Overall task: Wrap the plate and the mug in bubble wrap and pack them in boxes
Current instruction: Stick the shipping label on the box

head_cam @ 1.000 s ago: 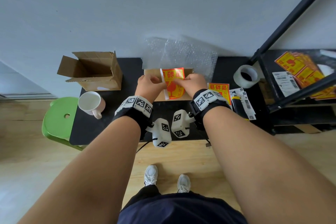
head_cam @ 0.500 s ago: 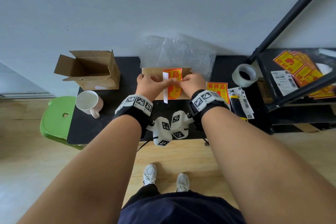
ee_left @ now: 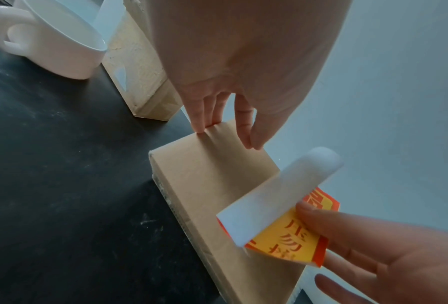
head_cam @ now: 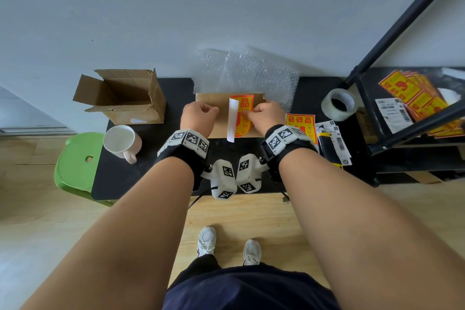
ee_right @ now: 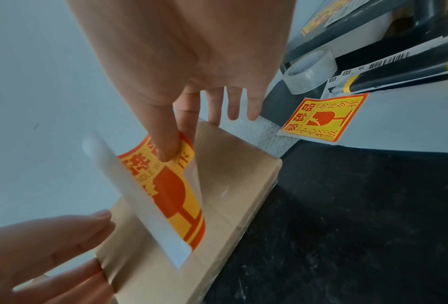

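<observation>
A flat, closed cardboard box (head_cam: 216,118) lies mid-table on the black table (head_cam: 141,173), in front of a sheet of bubble wrap (head_cam: 251,73). My right hand (head_cam: 247,114) pinches an orange-and-yellow fragile sticker (ee_right: 173,195) between thumb and index, just above the box top (ee_right: 230,185). Its white backing strip (ee_left: 277,195) curls up, peeled away. My left hand (ee_left: 225,133) rests its fingertips on the left part of the box (ee_left: 204,174) and holds nothing. A white mug (head_cam: 122,142) stands at the table's left. No plate is in view.
An open cardboard box (head_cam: 123,98) stands behind the mug. Right of the closed box lie another fragile sticker (head_cam: 300,126), barcode labels (head_cam: 337,141) and a tape roll (head_cam: 339,104). A black shelf (head_cam: 412,133) holds more stickers. A green stool (head_cam: 75,161) stands left.
My left hand has let go of the sticker and moved left onto the box. The right hand has lowered the sticker towards the box top, its backing peeled further.
</observation>
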Available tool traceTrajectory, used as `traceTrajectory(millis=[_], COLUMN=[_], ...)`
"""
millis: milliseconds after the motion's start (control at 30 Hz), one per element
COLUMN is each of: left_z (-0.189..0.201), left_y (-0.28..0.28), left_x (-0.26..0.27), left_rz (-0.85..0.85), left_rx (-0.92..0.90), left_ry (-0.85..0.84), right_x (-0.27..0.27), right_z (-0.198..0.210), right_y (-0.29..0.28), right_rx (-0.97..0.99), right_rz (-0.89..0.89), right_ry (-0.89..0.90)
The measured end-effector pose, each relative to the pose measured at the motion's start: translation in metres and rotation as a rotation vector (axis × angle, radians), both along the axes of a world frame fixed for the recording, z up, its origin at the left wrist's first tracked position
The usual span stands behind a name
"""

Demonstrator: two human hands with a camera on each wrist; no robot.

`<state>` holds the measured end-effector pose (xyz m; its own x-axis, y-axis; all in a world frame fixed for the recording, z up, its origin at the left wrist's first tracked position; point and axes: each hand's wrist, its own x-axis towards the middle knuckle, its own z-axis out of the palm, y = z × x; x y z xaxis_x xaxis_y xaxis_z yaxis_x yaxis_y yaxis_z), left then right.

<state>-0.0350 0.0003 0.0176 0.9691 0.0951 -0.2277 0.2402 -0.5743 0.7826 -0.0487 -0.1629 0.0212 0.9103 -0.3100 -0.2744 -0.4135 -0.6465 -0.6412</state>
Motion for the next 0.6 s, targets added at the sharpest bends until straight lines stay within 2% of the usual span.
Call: traceTrajectory(millis=[167, 333, 600], left_z=[0.001, -0.009, -0.006], left_y=[-0.006, -0.007, 0.003], left_x=[0.003, 0.005, 0.004], left_rz=[0.008, -0.054, -0.01], left_rx=[-0.104, 0.027, -0.012], left_ry=[0.045, 0.042, -0.006], right_x=[0.005, 0.004, 0.003], right_z=[-0.003, 0.0, -0.005], right_y=[0.001, 0.001, 0.0], right_rx=[-0.015, -0.018, 0.002], right_rz=[0.018, 0.028, -0.001], right_ry=[0.018, 0.008, 0.002])
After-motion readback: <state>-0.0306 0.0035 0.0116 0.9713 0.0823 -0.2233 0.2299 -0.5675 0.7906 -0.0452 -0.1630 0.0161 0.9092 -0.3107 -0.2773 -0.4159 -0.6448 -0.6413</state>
